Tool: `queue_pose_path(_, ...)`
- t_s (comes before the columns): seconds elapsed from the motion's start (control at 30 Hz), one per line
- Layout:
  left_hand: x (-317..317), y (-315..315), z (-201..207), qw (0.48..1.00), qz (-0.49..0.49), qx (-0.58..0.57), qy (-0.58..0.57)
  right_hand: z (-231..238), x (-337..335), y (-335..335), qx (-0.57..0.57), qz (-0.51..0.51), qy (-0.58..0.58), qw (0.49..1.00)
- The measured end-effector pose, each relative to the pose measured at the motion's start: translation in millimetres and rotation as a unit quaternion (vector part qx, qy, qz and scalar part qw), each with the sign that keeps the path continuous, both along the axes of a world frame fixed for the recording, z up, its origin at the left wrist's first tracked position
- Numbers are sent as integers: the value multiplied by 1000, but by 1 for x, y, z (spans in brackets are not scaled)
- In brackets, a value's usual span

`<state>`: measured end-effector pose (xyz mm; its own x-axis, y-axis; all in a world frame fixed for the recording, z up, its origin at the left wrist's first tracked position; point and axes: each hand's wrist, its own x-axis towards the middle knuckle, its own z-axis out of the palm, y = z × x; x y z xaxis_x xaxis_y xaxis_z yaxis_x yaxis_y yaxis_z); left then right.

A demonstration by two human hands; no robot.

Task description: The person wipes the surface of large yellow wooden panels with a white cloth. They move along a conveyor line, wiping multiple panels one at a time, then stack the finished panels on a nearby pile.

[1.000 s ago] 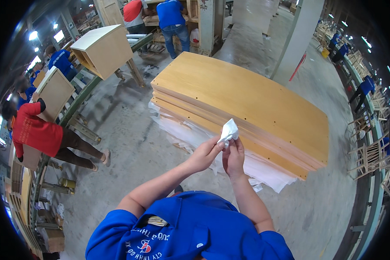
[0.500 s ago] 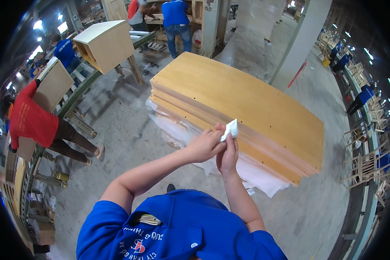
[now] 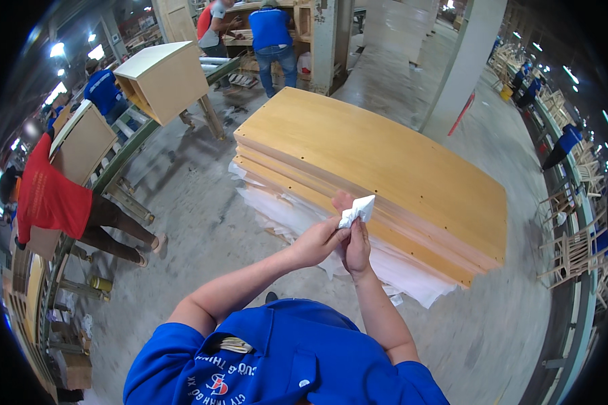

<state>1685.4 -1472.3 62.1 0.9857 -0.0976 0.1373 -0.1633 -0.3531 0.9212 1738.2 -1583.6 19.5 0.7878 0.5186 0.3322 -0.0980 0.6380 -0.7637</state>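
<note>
Up in front of my chest, both hands meet at a small white folded piece (image 3: 359, 208), either paper or cloth; I cannot tell which. My left hand (image 3: 317, 239) pinches its lower left part. From below, my right hand (image 3: 355, 250) grips it with fingers pressed together. Past the hands lies a stack of wooden panels (image 3: 378, 158), long and yellowish, with small dark holes along the near edge of the top one. White wrapping sheet (image 3: 405, 277) hangs out between and under the lower panels.
To the left runs a roller conveyor (image 3: 125, 152) carrying a wooden cabinet box (image 3: 165, 81). A person in a red shirt (image 3: 54, 196) handles a panel there. Behind the stack rises a grey pillar (image 3: 466, 67). Chair frames (image 3: 567, 253) line the right side.
The white piece has turned and dipped slightly, and my fingers have shifted around it. My left hand sits a little lower. At the left, the person in red leans slightly differently.
</note>
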Motion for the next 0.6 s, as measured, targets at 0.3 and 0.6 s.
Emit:
queue_pose_path(0.3,10,-4,-11,940,90,275,-183,1,0,-16,-8,18,-21,1000)
queue_pose_path(0.6,-2,-4,5,879,-159,-420,161,18,14,-24,0,140,92,986)
